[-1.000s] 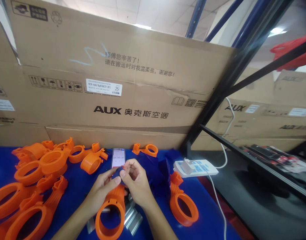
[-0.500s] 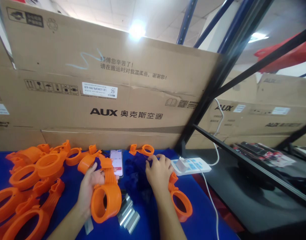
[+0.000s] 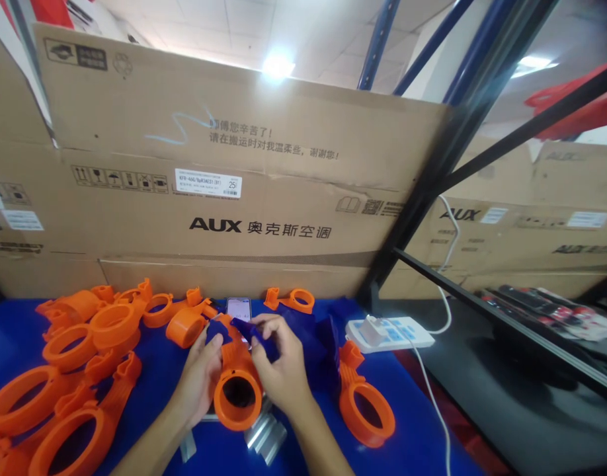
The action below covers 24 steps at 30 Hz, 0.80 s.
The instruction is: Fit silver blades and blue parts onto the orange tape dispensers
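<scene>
Left hand (image 3: 200, 380): fingers wrapped around the left side of the orange ring part (image 3: 237, 390), gripping it just above the table (image 3: 412, 423).
Right hand (image 3: 280, 367): thumb and fingers pinched on a small dark blue piece (image 3: 254, 330), held right at the top end of the orange ring part.
Orange ring part: near the middle of the table's front edge, held between both hands, its round opening turned toward the camera, its stem pointing toward the back edge.
Dark blue piece: touching the stem end of the held part; how far it is seated there cannot be told.
Metal pieces (image 3: 266, 436): shiny blocks lying on the table just below the held part, near the front edge.
Orange pile (image 3: 85, 350): many similar ring parts heaped over the left side of the table, reaching the front left corner.
Single orange part (image 3: 363, 403): lying flat just right of the right hand.
Another orange part (image 3: 291, 299): by the back edge.
Blue heap (image 3: 318, 340): dark blue pieces piled behind the right hand.
Phone (image 3: 238, 309): flat near the back edge, screen lit.
Power strip (image 3: 393, 332): at the table's right edge, a white plug and cable in it.
Cardboard boxes (image 3: 234, 192): standing along the back edge.
</scene>
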{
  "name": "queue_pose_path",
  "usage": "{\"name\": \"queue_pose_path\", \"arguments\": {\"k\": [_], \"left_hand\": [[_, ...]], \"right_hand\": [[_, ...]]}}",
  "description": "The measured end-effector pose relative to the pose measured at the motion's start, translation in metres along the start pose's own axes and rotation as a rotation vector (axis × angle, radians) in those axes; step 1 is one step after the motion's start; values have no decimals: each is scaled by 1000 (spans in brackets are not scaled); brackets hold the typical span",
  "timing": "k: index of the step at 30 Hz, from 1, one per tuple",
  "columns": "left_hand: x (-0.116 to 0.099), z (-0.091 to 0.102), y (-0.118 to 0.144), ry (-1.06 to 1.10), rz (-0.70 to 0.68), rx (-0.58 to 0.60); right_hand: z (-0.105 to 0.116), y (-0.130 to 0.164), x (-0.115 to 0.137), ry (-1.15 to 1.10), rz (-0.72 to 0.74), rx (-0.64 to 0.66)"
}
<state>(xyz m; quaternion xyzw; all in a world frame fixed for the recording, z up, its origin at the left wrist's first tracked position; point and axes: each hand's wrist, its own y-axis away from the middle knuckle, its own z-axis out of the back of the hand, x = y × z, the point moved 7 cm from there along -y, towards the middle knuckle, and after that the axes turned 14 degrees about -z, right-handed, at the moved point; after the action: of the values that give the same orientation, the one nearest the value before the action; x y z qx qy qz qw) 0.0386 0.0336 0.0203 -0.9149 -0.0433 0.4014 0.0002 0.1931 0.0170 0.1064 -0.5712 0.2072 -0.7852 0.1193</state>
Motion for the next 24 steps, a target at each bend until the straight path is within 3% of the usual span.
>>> {"name": "queue_pose_path", "arguments": {"k": [4,14,18,24], "left_hand": [[-1,8,-3,3,-49,-44],[-4,13,1,-1,-84,-66],[-3,23,0,-36,-138,-127],[-9,21,-1,-39,-233,-110]], "right_hand": [[-21,9,4,-49,-34,180],[-16,11,15,-15,46,263],[-16,11,13,29,60,230],[-13,9,5,31,47,121]]}}
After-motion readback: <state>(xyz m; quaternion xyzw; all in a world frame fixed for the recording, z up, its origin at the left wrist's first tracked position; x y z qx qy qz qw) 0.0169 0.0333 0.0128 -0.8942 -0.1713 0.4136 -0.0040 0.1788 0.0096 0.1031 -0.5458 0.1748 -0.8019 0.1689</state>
